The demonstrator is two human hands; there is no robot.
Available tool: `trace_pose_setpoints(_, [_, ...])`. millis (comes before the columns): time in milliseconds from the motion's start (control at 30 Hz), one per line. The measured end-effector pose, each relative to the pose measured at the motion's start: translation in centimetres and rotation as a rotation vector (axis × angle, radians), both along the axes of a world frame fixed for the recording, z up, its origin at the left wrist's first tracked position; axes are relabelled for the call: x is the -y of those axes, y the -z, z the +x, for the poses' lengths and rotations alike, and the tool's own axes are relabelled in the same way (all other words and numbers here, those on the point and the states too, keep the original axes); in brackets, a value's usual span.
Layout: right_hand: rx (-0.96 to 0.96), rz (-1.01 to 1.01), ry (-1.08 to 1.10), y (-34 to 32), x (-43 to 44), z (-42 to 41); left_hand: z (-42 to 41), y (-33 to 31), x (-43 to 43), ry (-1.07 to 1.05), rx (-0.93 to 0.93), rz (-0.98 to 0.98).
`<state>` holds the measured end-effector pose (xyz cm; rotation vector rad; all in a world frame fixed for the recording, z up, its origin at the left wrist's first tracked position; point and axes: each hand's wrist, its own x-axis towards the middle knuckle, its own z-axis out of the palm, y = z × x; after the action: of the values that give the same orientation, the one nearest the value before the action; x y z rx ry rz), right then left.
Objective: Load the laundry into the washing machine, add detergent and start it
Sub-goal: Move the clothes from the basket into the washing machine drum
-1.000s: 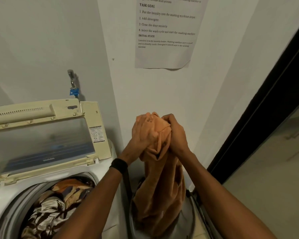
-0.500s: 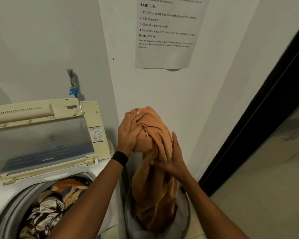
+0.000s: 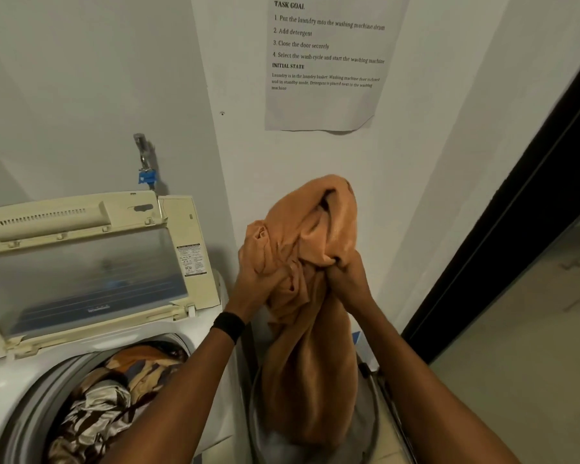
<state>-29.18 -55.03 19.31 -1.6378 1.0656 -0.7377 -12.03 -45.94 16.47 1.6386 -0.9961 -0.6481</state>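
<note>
A large orange towel (image 3: 312,356) hangs from both my hands, its lower end still down inside the grey laundry basket (image 3: 370,426). My left hand (image 3: 258,276) grips the bunched cloth on its left side, and my right hand (image 3: 347,272) grips it on the right, just under the gathered top. To the left stands the white top-loading washing machine (image 3: 7,380) with its cream lid (image 3: 91,262) raised. Brown and patterned clothes (image 3: 108,393) lie in its drum.
A tap with a blue fitting (image 3: 145,162) is on the wall behind the machine. A printed task sheet (image 3: 329,61) hangs on the wall above the towel. A dark door frame (image 3: 516,209) runs down the right side, with pale floor beyond.
My right hand slid down the towel and took a fresh grip beside my left. More of the towel is bunched above my hands, and it has risen further out of the basket.
</note>
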Motion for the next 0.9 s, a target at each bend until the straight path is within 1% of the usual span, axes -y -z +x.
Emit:
trace_pose_setpoints(33, [0.018, -0.025, -0.022, -1.0, 0.5, 0.4, -0.1, 0.0, -0.2, 0.091, -0.009, 0.036])
trace_pose_setpoints(100, [0.059, -0.060, -0.057, -2.2, 0.3, 1.0, -0.2, -0.4, -0.1, 0.214, 0.123, 0.094])
trace_pose_setpoints(133, [0.081, -0.044, -0.070, -2.3, 0.2, 1.2, -0.6, -0.8, -0.1, 0.243, 0.186, 0.110])
trace_pose_setpoints(167, [0.092, -0.020, -0.079, -2.5, -0.2, 1.2, -1.2, -1.2, 0.2, 0.235, 0.204, 0.116])
trace_pose_setpoints(233, [0.096, 0.032, -0.109, -3.0, -0.7, 1.4, -3.2, -2.0, 0.3, 0.160, 0.177, 0.094])
trace_pose_setpoints(300, [0.103, 0.098, -0.155, -2.5, -0.5, 1.3, -4.8, -2.1, 0.6, 0.050, 0.054, 0.006])
trace_pose_setpoints(367, [0.072, 0.031, -0.182, -2.5, -0.6, 1.5, -5.2, -1.8, 0.3, -0.111, -0.023, -0.136])
trace_pose_setpoints(433, [0.057, -0.044, -0.212, -2.5, -1.8, 1.1, -4.5, -1.3, 0.6, -0.229, -0.090, -0.230])
trace_pose_setpoints(467, [0.078, -0.101, -0.184, -1.9, -2.4, 0.4, -4.1, -1.5, 0.6, -0.267, -0.113, -0.266])
trace_pose_setpoints(500, [0.116, -0.178, -0.117, -0.7, -2.7, -0.2, -4.0, -2.3, 0.9, -0.302, -0.138, -0.299])
trace_pose_setpoints(533, [0.115, -0.229, -0.044, 1.1, -2.8, -0.8, -3.5, -2.1, 1.3, -0.316, -0.169, -0.342])
trace_pose_setpoints(600, [0.042, -0.208, 0.054, 4.6, -2.7, -1.9, -3.1, -2.5, 1.7, -0.342, -0.205, -0.349])
trace_pose_setpoints(667, [-0.101, -0.110, -0.016, 7.1, -3.1, -2.8, -2.7, -2.0, 1.9, -0.342, -0.199, -0.340])
trace_pose_setpoints(733, [-0.323, 0.027, -0.135, 9.0, -3.2, -3.5, -2.8, -2.0, 2.0, -0.329, -0.213, -0.328])
trace_pose_setpoints(767, [-0.369, 0.063, -0.159, 9.7, -3.1, -3.4, -3.1, -2.5, 1.7, -0.331, -0.191, -0.308])
trace_pose_setpoints(833, [-0.373, 0.052, -0.132, 9.7, -2.6, -2.8, -3.0, -1.9, 2.0, -0.325, -0.122, -0.309])
trace_pose_setpoints(900, [-0.300, 0.032, -0.115, 7.3, -1.7, -2.3, -2.5, -1.7, 1.6, -0.333, -0.087, -0.293])
